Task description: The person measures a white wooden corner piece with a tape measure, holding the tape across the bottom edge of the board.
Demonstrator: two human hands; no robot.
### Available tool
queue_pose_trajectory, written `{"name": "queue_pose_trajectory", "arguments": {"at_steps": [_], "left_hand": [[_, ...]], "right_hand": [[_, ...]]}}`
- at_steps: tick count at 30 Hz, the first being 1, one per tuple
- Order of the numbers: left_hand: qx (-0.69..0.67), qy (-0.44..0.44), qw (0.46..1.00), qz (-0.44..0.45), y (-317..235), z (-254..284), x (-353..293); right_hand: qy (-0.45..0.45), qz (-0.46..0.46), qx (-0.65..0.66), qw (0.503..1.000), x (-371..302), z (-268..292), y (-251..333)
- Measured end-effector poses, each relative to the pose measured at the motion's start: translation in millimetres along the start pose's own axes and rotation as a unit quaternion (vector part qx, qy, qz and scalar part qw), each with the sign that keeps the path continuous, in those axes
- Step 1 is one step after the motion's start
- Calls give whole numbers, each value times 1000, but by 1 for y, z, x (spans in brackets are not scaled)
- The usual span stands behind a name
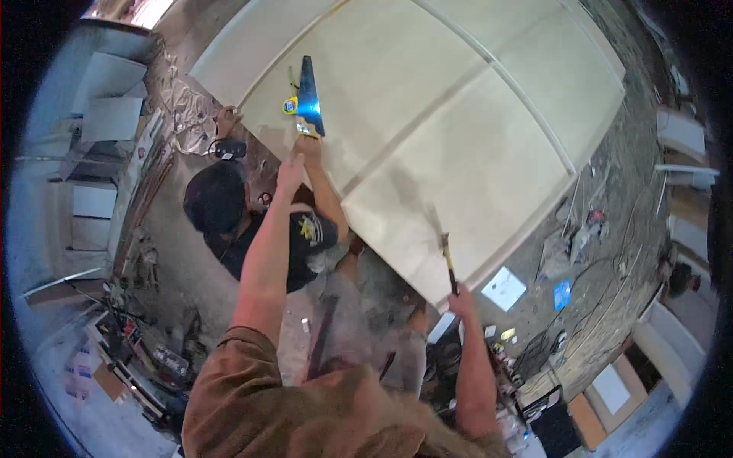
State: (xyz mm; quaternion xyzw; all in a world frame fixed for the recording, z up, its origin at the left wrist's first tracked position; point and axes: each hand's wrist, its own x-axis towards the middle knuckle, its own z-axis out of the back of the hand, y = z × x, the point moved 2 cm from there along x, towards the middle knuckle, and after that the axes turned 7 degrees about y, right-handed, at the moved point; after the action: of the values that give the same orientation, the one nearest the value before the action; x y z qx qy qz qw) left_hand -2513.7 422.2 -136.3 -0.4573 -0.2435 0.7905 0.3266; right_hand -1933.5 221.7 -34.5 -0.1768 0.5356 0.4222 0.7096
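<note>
My left hand (pixel 291 169) reaches out to the co-worker's hand (pixel 308 148), which is at the wooden handle of a handsaw (pixel 308 95). My fingers are too small and overlapped to make out, so whether they also touch the saw is unclear. The saw's blade points away over a large pale panel (pixel 427 130). A yellow tape measure (pixel 289 105) lies beside the blade. On the right, my right hand (pixel 461 301) is closed round the black and yellow handle of a hammer (pixel 448 259). Its head is over the panel's near corner.
A co-worker in a black cap (pixel 215 197) crouches at the panel's left edge. Raised strips cross the panel. Right of it lie a white sheet (pixel 504 288), a blue packet (pixel 562 294) and cables on the dirt floor. Crumpled plastic sheeting (pixel 187 118) lies at the far left.
</note>
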Motion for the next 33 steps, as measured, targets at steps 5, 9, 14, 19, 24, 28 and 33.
{"name": "queue_pose_trajectory", "arguments": {"at_steps": [5, 9, 14, 19, 24, 28, 33], "left_hand": [[91, -66, 993, -40, 26, 26, 159], [102, -97, 989, 31, 38, 39, 252], [162, -91, 982, 18, 33, 33, 303], [61, -29, 997, 30, 38, 35, 322], [108, -108, 985, -75, 15, 51, 336], [114, -256, 947, -155, -60, 80, 272], [86, -282, 926, -234, -161, 73, 126]], "right_hand": [[11, 19, -60, 998, 0, -29, 26], [38, 31, -123, 991, -6, -35, 25], [71, -1, -74, 995, -9, -37, 33], [49, 58, -41, 996, -7, -41, 40], [95, -58, -52, 992, -13, -32, 40], [51, -47, 36, 997, -42, -10, 50], [-33, -19, 127, 991, -120, 22, 11]]}}
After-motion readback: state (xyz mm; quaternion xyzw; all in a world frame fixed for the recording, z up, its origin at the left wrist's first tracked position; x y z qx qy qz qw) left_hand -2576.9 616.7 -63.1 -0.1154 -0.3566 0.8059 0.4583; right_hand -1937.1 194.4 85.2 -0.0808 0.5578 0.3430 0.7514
